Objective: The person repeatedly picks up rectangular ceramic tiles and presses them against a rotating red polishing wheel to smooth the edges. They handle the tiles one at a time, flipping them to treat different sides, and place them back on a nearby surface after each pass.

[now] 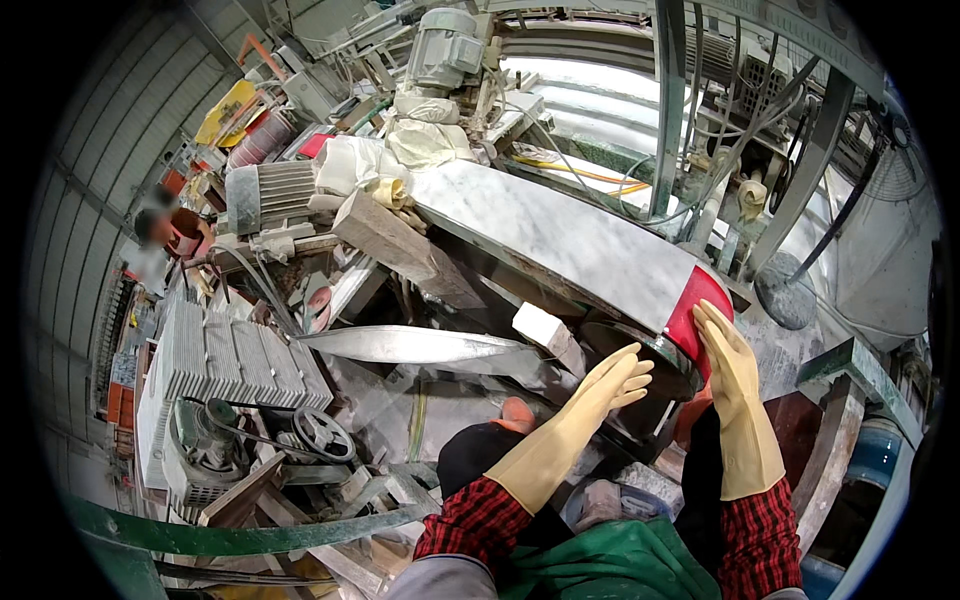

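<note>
Both my hands wear cream rubber gloves with red-and-black checked cuffs behind them. My right hand [735, 385] is open, its fingers stretched along the outer edge of a red curved end piece [695, 310]; it appears to touch it. That red piece sits at the near end of a long white-and-grey marble slab [560, 235], which runs off to the far left. My left hand [585, 405] is open too, fingers straight and held together. It hovers with nothing in it, left of the slab's near end and close to a dark rounded edge under the red piece.
A small white block [545, 328] and a wooden beam [405, 245] lie left of the slab. Stacked pale slabs [235, 365] and a belt-and-pulley motor [210, 440] stand at left. A metal post [668, 110] rises beyond the slab. Another person [165, 235] is far left.
</note>
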Motion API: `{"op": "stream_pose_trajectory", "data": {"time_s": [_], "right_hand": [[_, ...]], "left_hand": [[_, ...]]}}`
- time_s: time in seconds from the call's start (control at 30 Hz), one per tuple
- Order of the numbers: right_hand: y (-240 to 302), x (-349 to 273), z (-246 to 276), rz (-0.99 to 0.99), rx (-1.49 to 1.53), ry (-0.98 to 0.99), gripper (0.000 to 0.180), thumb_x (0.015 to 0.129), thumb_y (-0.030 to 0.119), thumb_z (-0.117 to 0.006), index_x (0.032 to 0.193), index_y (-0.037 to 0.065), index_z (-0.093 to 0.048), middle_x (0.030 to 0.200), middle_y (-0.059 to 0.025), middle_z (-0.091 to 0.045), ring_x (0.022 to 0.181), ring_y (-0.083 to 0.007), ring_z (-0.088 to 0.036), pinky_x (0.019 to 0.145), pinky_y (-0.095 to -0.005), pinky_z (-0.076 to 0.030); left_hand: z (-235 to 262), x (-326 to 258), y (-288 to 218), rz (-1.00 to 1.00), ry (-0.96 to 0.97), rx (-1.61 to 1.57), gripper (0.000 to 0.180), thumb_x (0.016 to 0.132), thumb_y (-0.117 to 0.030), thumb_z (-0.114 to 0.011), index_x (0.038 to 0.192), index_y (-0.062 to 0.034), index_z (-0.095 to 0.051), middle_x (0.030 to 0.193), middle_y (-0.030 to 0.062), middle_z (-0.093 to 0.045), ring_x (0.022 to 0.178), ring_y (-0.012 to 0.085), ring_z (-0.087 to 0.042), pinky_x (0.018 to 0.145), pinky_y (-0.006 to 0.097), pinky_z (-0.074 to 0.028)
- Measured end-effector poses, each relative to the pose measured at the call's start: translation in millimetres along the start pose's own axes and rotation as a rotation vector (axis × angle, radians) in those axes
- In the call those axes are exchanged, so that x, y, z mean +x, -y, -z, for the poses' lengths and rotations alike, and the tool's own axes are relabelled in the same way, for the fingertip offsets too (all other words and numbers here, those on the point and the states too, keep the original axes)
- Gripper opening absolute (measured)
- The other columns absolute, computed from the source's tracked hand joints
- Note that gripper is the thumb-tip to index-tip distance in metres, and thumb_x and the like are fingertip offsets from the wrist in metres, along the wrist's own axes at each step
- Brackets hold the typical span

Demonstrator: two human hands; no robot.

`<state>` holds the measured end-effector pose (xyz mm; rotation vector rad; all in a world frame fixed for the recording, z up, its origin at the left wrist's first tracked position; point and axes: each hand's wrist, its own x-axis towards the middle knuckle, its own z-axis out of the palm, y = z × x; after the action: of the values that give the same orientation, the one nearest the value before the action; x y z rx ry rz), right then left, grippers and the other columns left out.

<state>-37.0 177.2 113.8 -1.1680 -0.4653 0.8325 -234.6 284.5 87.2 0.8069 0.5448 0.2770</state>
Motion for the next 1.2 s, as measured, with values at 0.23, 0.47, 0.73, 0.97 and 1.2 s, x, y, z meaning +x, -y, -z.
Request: {"op": "stream_pose_trajectory", "data": {"time_s": [0.23, 0.47, 0.73, 0.97, 1.2], "right_hand": [[-2, 1, 0, 0.005, 0.051, 0.009, 0.044, 0.098, 0.012, -0.058, 0.137, -0.007, -0.049, 0.136, -0.0195, -0.056, 0.128, -0.0243, -0.052, 0.11, -0.0312, -0.038], [-3, 1, -1, -0.002, 0.052, 0.019, 0.044, 0.098, 0.012, -0.059, 0.136, -0.006, -0.05, 0.135, -0.0195, -0.057, 0.126, -0.0243, -0.054, 0.109, -0.0315, -0.039], [-4, 0, -1, -0.016, 0.025, 0.038, 0.045, 0.098, 0.016, -0.057, 0.137, -0.007, -0.048, 0.136, -0.021, -0.055, 0.128, -0.0266, -0.053, 0.111, -0.0333, -0.038], [-5, 1, -1, -0.016, 0.038, 0.067, 0.045, 0.099, 0.016, -0.057, 0.137, -0.006, -0.049, 0.136, -0.0206, -0.055, 0.128, -0.026, -0.053, 0.111, -0.0334, -0.038], [-14, 4, 3, 0.022, 0.056, 0.06, 0.043, 0.098, 0.016, -0.059, 0.134, -0.007, -0.052, 0.131, -0.0211, -0.059, 0.124, -0.0273, -0.056, 0.108, -0.0348, -0.041]], "left_hand": [[0, -2, -1, -0.007, 0.009, -0.002, 0.067, 0.101, -0.043, -0.051, 0.151, -0.0037, -0.029, 0.143, 0.0202, -0.047, 0.129, 0.0287, -0.05, 0.106, 0.041, -0.043], [1, -3, -1, -0.008, 0.019, -0.013, 0.067, 0.101, -0.042, -0.051, 0.151, -0.0036, -0.028, 0.143, 0.0207, -0.047, 0.129, 0.0288, -0.05, 0.107, 0.04, -0.043], [1, -2, -1, 0.001, 0.004, -0.007, 0.067, 0.1, -0.042, -0.053, 0.151, -0.0038, -0.029, 0.143, 0.0204, -0.047, 0.128, 0.0287, -0.052, 0.106, 0.04, -0.044], [2, -2, -1, -0.011, 0.025, -0.009, 0.07, 0.1, -0.043, -0.054, 0.151, -0.0039, -0.028, 0.144, 0.0209, -0.045, 0.128, 0.0289, -0.051, 0.106, 0.04, -0.044], [2, 0, 1, -0.002, 0.015, -0.005, 0.07, 0.1, -0.043, -0.054, 0.151, -0.004, -0.028, 0.144, 0.0212, -0.046, 0.129, 0.0295, -0.051, 0.106, 0.041, -0.044]]}}
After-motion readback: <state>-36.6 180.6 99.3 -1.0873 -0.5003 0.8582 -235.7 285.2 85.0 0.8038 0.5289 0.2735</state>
